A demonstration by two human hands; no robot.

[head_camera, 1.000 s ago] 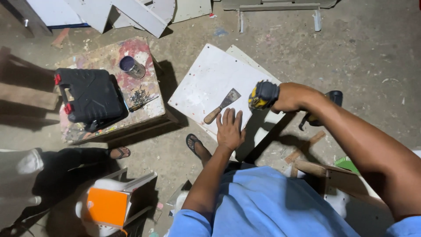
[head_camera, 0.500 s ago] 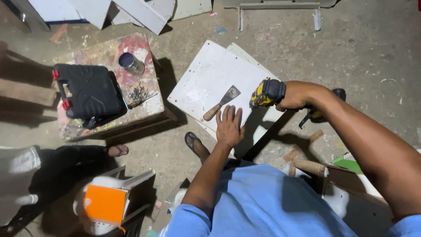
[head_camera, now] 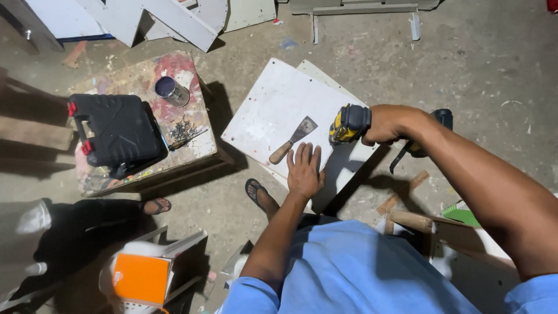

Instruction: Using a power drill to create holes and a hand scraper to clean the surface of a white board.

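Observation:
My right hand [head_camera: 390, 124] grips a yellow and black cordless drill [head_camera: 349, 124], its nose pointed down at a white board [head_camera: 273, 110] lying on the floor. My left hand [head_camera: 304, 169] lies flat on the board's near edge, fingers spread, just below the drill. A putty knife [head_camera: 292, 141] with a wooden handle rests on the board, right beside my left fingertips. My sandalled foot [head_camera: 256, 192] shows under the left forearm.
A paint-stained wooden stool [head_camera: 174, 87] to the left carries a black tool case [head_camera: 119, 131], a metal can [head_camera: 171, 91] and loose screws [head_camera: 183, 131]. Another person's foot [head_camera: 156, 204] stands at lower left. White panels [head_camera: 174, 17] lie at the top. Wood pieces [head_camera: 410, 218] lie at right.
The view has shifted slightly; the drill and my left hand stay in nearly the same place on the board.

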